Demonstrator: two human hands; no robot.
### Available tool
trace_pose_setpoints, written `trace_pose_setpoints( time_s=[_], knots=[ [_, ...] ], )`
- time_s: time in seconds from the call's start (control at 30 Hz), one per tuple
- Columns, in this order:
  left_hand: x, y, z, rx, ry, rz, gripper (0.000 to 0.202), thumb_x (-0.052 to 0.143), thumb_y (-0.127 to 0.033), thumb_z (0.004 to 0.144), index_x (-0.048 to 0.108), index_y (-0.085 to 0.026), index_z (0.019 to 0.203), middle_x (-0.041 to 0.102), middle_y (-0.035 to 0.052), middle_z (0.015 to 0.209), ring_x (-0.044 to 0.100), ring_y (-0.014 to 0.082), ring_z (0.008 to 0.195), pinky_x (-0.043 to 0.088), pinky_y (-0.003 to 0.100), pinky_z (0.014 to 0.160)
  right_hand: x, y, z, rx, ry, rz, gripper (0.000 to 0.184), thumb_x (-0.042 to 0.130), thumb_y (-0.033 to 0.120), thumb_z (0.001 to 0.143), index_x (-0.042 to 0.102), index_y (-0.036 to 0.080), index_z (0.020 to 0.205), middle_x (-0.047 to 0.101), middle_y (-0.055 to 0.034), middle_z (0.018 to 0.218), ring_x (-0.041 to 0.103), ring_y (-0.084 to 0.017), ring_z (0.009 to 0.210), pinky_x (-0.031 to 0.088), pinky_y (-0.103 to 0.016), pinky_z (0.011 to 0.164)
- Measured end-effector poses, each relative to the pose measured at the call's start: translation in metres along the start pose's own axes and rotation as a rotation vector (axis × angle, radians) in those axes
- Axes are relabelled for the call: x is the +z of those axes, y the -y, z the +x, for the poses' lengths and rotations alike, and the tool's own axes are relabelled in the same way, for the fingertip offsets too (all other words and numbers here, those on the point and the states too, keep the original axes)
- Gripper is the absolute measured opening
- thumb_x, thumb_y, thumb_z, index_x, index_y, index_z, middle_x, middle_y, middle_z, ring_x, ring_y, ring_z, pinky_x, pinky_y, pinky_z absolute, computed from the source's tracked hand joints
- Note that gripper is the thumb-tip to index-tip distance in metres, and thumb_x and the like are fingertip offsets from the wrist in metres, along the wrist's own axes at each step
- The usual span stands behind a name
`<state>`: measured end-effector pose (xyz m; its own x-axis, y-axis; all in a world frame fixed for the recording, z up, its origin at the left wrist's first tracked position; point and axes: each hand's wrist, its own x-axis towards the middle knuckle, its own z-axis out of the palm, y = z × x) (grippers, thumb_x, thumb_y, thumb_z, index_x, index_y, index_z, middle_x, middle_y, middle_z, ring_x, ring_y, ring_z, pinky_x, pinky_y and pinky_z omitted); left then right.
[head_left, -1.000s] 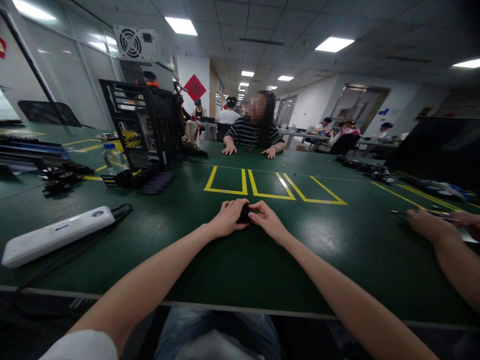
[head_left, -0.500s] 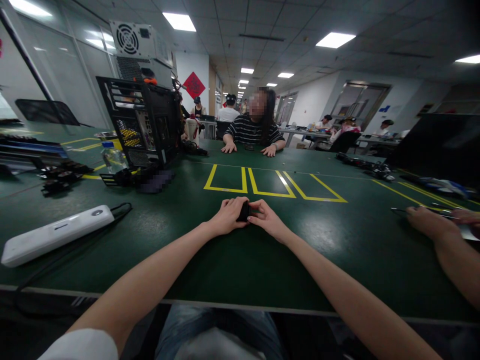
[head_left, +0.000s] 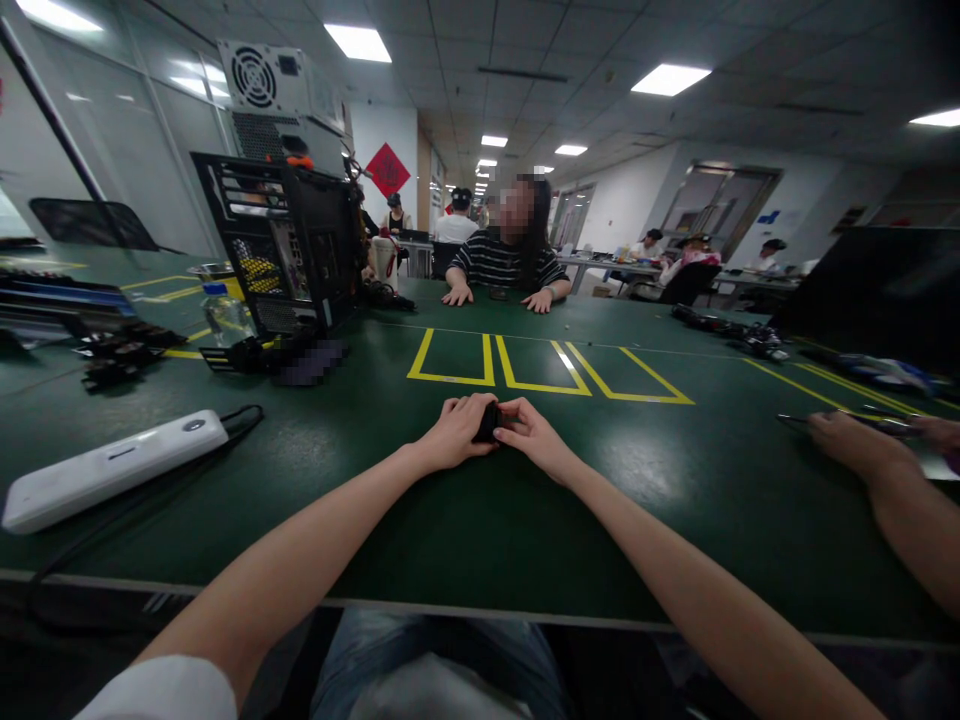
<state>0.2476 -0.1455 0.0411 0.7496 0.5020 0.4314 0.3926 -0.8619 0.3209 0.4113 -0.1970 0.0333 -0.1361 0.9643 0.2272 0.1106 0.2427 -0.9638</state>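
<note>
Neighbour's hand (head_left: 851, 442) shifted left, black object (head_left: 487, 423) held

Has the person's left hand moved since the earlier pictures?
No, not visibly: the left hand keeps the same place against the yellow tape outline just beyond it, its fingers on the small black object.

Black object (head_left: 487, 423) part-hidden by left hand (head_left: 454, 432); kind unclear.

A black object (head_left: 487, 422) shows against a deep green worktop (head_left: 480, 540) lined with bright yellow tape (head_left: 489, 360), among a white device (head_left: 116, 472), a black computer case (head_left: 330, 250) and a clear bottle (head_left: 227, 318) with a blue cap (head_left: 215, 289). A dark shirt (head_left: 496, 263) bears pale stripes; a wall diamond (head_left: 388, 170) blazes red.
</note>
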Motion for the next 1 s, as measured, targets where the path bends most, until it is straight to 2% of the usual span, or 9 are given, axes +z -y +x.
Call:
trace_pose_setpoints(
  time_s=[0.1,0.3,0.53,0.67,0.9,1.0],
  knots=[
    [0.0004,0.0005,0.0001,0.004,-0.001,-0.005,0.056,0.056,-0.032,0.069,0.026,-0.022,0.114,0.043,0.0072,0.112,0.042,0.0231,0.104,0.026,0.041,0.089,-0.0002,0.0005,-0.0015,0.0,0.008,0.013,0.034,0.063,0.025,0.062,0.046,0.022,0.092,0.051,-0.0003,0.097,0.052,-0.015,0.093,0.042,-0.034,0.083],
    [0.0001,0.0003,0.0,0.017,-0.013,-0.003,0.056,0.056,-0.034,0.069,0.026,-0.021,0.115,0.043,0.0075,0.111,0.041,0.0232,0.104,0.027,0.041,0.089,0.0022,0.0008,-0.0003,0.013,-0.034,0.022,0.022,0.057,0.032,0.068,0.047,0.022,0.085,0.052,0.0003,0.094,0.055,-0.011,0.075,0.046,-0.033,0.073],
    [0.0004,0.001,-0.0003,0.013,-0.013,-0.008,0.057,0.057,-0.033,0.069,0.026,-0.021,0.116,0.044,0.0071,0.111,0.042,0.0232,0.103,0.026,0.041,0.089,0.0004,0.0031,-0.0006,-0.002,-0.026,-0.041,0.028,0.055,0.029,0.07,0.048,0.023,0.096,0.05,-0.0009,0.1,0.053,-0.015,0.088,0.043,-0.033,0.079],
    [0.001,0.0022,-0.0008,0.023,-0.02,-0.007,0.056,0.056,-0.034,0.069,0.026,-0.021,0.115,0.043,0.0071,0.111,0.042,0.0227,0.103,0.026,0.041,0.089,0.0006,0.004,-0.0009,-0.014,-0.001,-0.006,0.025,0.058,0.028,0.068,0.049,0.022,0.091,0.052,0.0,0.096,0.055,-0.014,0.085,0.044,-0.031,0.078],
    [0.0037,0.0031,0.0001,0.028,-0.033,0.016,0.057,0.057,-0.034,0.068,0.026,-0.021,0.114,0.043,0.0071,0.111,0.042,0.0231,0.102,0.027,0.04,0.088,0.0032,0.0017,0.0016,0.006,-0.065,0.002,0.024,0.057,0.032,0.068,0.049,0.021,0.088,0.056,0.0016,0.081,0.056,-0.011,0.069,0.046,-0.028,0.067],
    [0.004,0.0033,0.0003,0.034,-0.033,0.007,0.058,0.057,-0.033,0.068,0.025,-0.021,0.115,0.044,0.0071,0.111,0.042,0.023,0.102,0.027,0.04,0.088,0.0028,0.0044,0.0012,0.002,-0.064,-0.02,0.027,0.057,0.031,0.068,0.049,0.022,0.092,0.055,-0.0002,0.092,0.057,-0.012,0.076,0.046,-0.029,0.07]
  ],
)
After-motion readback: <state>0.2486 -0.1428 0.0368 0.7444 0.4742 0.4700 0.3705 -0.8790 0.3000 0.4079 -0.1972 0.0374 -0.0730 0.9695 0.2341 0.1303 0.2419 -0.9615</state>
